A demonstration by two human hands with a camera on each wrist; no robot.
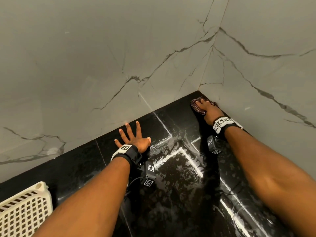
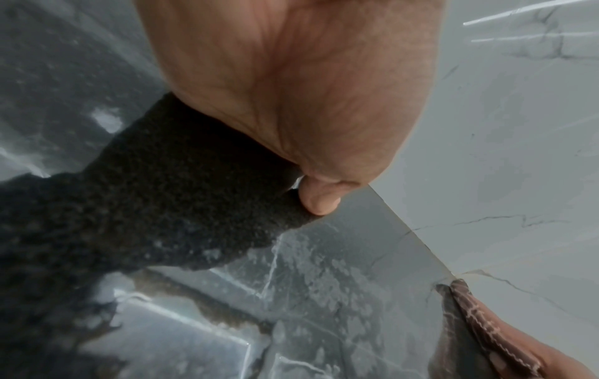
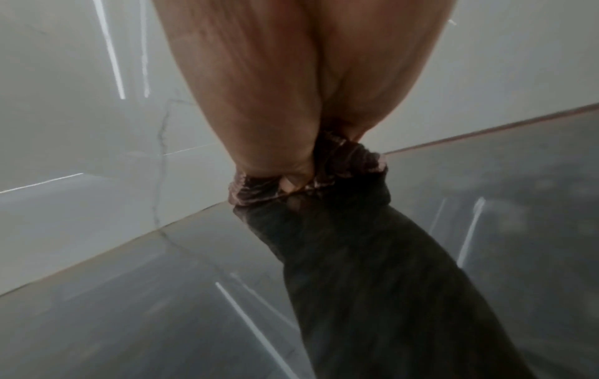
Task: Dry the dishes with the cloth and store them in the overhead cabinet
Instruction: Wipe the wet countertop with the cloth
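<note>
A dark maroon checked cloth (image 1: 196, 106) lies bunched in the far corner of the wet black countertop (image 1: 171, 194), against the right wall. My right hand (image 1: 206, 107) presses down on it with fingers stretched out flat. The right wrist view shows the cloth (image 3: 343, 164) crumpled under the heel of that hand (image 3: 291, 89). My left hand (image 1: 136, 139) lies flat on the counter near the back wall, fingers spread, holding nothing. In the left wrist view, past the palm (image 2: 291, 89), the cloth (image 2: 479, 315) shows at the lower right. No dishes are in view.
A cream plastic lattice basket (image 1: 22, 211) sits at the lower left on the counter. Grey marble-veined walls (image 1: 119, 57) close the counter at the back and the right. Water smears and streaks cover the counter between my arms.
</note>
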